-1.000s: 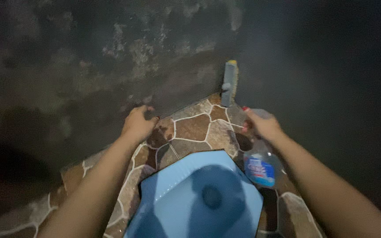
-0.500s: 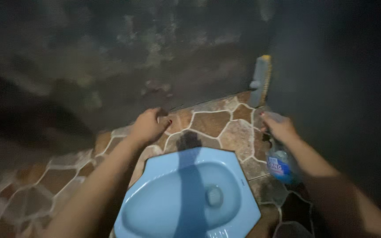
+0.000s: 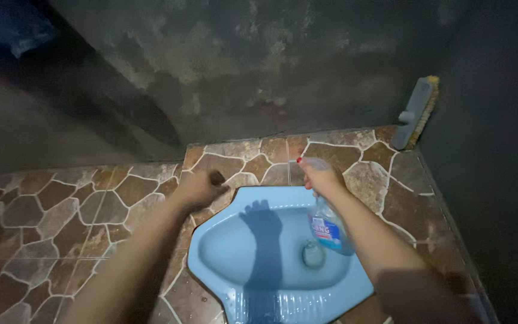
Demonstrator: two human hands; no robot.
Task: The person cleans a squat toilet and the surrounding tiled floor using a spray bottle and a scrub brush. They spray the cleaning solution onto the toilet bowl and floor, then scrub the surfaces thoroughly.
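A blue squat toilet pan (image 3: pixel 235 246) is set into the stone-pattern floor below me. My right hand (image 3: pixel 321 179) grips the top of a clear spray bottle (image 3: pixel 330 228) with a blue label, held over the pan's right side. My left hand (image 3: pixel 201 187) is curled into a loose fist just beyond the pan's far left rim, holding nothing that I can see. The shadow of an arm falls across the bowl.
A grey scrubbing brush (image 3: pixel 415 113) with yellow bristles leans in the far right corner against the dark stained wall (image 3: pixel 259 66). Brown stone-pattern tiles (image 3: pixel 61 210) spread to the left. A dark wall runs along the right side.
The view has swung left, showing more tiled floor. My right hand has carried the bottle from beside the pan to over it. My left hand stays by the pan's far rim.
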